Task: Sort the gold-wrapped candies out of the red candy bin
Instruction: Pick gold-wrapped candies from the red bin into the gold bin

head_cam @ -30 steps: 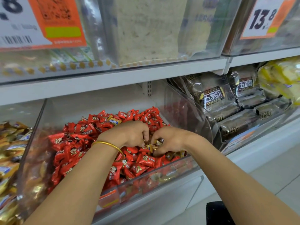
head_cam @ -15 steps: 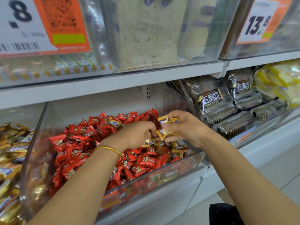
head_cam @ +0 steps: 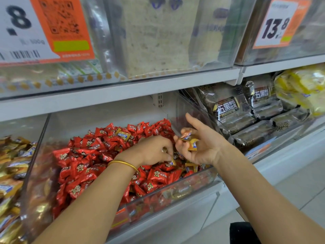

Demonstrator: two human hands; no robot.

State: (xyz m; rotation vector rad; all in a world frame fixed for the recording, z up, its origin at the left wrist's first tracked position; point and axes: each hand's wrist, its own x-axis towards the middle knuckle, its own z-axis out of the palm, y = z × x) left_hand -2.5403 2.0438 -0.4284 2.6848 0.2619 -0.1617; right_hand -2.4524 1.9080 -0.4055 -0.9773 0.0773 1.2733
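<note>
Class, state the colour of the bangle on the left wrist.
Gold bangle, clearest in the head view.

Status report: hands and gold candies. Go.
Left hand pinching gold candy among red candies. Right hand holding gold candies. Stray gold piece at back.

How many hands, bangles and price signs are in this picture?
Hands: 2 (left hand pinching a gold candy, right hand holding gold candies)
Gold bangle: 1
Price signs: 2
Total: 5

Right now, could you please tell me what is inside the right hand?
The right hand holds gold-wrapped candies; how many lie deeper is covered by the hand.
</note>
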